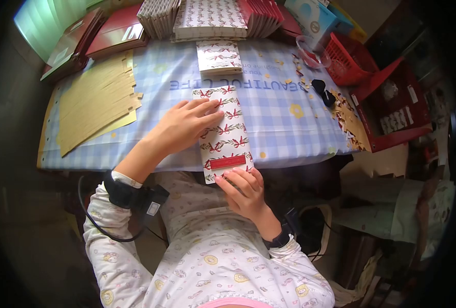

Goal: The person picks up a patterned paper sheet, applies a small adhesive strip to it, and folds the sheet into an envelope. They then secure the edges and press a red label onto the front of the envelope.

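A long white card (228, 119) with a pattern of red bows and green sprigs lies at the table's front edge, its near end sticking out past the edge. Across its near end runs a red label strip (228, 162). My left hand (188, 123) rests flat on the card's upper left part, fingers spread. Touching the near end, just below the red strip, are the fingertips of my right hand (244, 194); its thumb is hidden, and the fingers hold the card's edge. Beyond the card is a folded piece (219, 55) in the same pattern.
Brown paper sheets (97, 105) fan out at the left. Stacks of patterned pieces (210, 18) and red folders (116, 32) line the back. At the right are a red basket (345, 61), black objects (323, 92), paper scraps (348, 120) and an open red box (392, 105).
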A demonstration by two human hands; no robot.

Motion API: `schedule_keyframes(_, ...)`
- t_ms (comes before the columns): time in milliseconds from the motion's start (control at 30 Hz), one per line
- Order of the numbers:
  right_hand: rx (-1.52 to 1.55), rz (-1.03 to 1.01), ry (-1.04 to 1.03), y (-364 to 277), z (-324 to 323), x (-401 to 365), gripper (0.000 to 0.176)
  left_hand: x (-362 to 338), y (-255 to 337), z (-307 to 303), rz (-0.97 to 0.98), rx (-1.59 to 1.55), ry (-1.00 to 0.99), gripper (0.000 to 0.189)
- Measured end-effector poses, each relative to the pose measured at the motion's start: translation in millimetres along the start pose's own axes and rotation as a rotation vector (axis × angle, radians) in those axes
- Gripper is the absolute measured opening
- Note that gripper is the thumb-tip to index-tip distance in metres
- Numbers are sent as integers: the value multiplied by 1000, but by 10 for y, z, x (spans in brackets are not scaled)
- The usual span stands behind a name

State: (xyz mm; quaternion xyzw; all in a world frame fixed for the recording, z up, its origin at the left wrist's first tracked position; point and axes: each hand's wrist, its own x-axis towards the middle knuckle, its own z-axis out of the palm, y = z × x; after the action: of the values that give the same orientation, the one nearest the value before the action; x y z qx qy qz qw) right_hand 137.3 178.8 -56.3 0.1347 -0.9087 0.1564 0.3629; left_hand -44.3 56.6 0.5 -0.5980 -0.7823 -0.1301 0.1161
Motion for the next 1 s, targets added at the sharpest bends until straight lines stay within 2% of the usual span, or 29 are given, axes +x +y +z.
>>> schedule_keyframes(133, -1, -9, -62, 15, -27, -1, 33, 119, -45, -72, 33, -18, 5, 32)
schedule_keyframes(167, -35, -15, -45, 38, -82, 15, 33, 174, -73, -146, 64, -25, -95, 30)
schedule_keyframes(200, 40, -30, -119, 60, -156, 56, 34, 239, -101, -206, 94, -27, -196, 28)
schedule_keyframes(233, 112, -49, -189, 111, -217, 144, 35, 326, -159, -224, 124, -10, -168, 28)
schedule_keyframes(267, 252, -48, -288, 175, -355, 236, 37, 374, -191, -214, 117, -49, -238, 28)
schedule_keyframes(300, 296, -139, -329, 295, -504, 393, 37, 419, -201, -218, 106, -87, -311, 28)
schedule_keyframes(367, 161, 26, -246, 536, -779, 613, 37, 517, -182, -276, 112, -103, -343, 32)
schedule_keyframes(400, 75, 81, -119, 608, -974, 885, 42, 579, -149, -293, 100, -37, -435, 34)
schedule_keyframes(433, 158, 346, -80, 732, -1134, 1107, 46, 639, -98, -296, 85, 25, -525, 36)
schedule_keyframes(467, 149, 339, 25, 908, -1237, 1362, 49, 701, -40, -284, 106, 103, -586, 44)
schedule_keyframes(500, 74, 446, 37, 1043, -1345, 1608, 50, 745, 12, -264, 115, 105, -577, 44)
schedule_keyframes(567, 70, 643, 5, 1394, -1428, 1920, 53, 814, 97, -233, 283, 320, -557, 53)
schedule_keyframes(633, 61, 690, -20, 1621, -1432, 2050, 55, 872, 140, -223, 280, 352, -595, 60)
schedule_keyframes(700, 52, 732, -50, 1706, -1460, 2080, 57, 870, 152, -207, 313, 366, -564, 36)
schedule_keyframes(767, 170, 857, -107, 1584, -1475, 2062, 60, 849, 117, -182, 306, 351, -574, 37)
schedule_keyframes(833, 228, 869, -95, 1502, -1473, 2044, 59, 835, 89, -182, 331, 369, -606, 61)
schedule_keyframes(1000, 300, 878, -105, 1583, -1471, 1960, 61, 921, 43, -235, 374, 285, -547, 63)
